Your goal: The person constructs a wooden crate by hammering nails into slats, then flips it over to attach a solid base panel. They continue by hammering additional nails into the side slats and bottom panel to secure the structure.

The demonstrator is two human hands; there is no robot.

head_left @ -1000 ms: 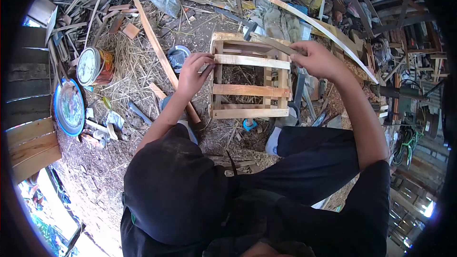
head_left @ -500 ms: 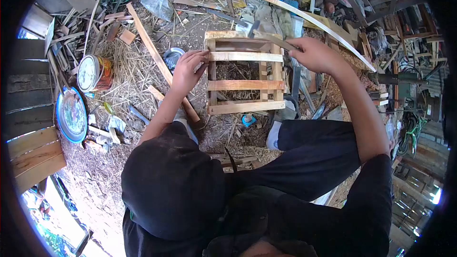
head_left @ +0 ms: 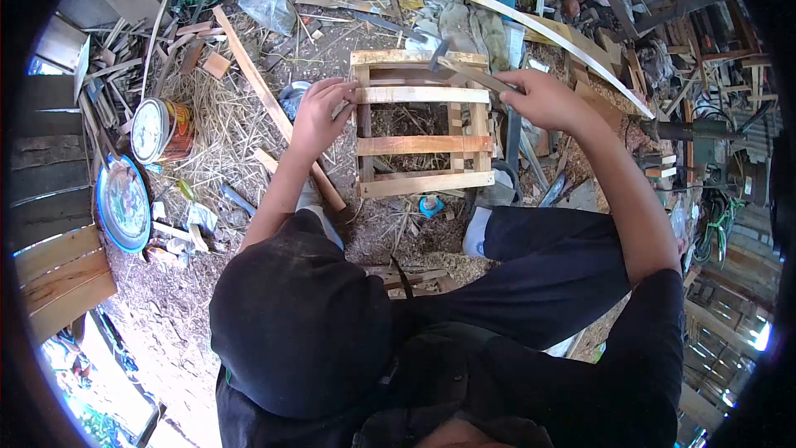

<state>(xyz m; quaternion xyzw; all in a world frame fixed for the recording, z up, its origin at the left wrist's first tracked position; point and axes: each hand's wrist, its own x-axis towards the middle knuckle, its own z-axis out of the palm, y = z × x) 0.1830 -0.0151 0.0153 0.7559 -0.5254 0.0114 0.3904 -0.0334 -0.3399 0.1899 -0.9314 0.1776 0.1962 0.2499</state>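
Note:
A slatted wooden crate (head_left: 424, 146) rests on the ground in front of me, its pale and reddish slats running crosswise. My left hand (head_left: 322, 114) is at the crate's upper left corner, fingertips pinched together at the end of a pale slat (head_left: 423, 95). Whatever is between those fingertips is too small to make out. In my right hand (head_left: 543, 99) is a hammer (head_left: 477, 74), gripped by its wooden handle. The hammer's dark head is over the crate's far top rail (head_left: 390, 57), to the right of my left hand.
Left of the crate lies a long wooden strip (head_left: 253, 75) on straw and shavings. Farther left stand a paint can (head_left: 152, 131) and a blue-rimmed basin (head_left: 124, 203). A small blue item (head_left: 430, 206) sits near my feet. A curved pale strip (head_left: 551, 41) lies at upper right.
The hammer head has swung slightly and is now lower and tilted over the far rail. The whole view has shifted a little; my left hand stays at the slat's end.

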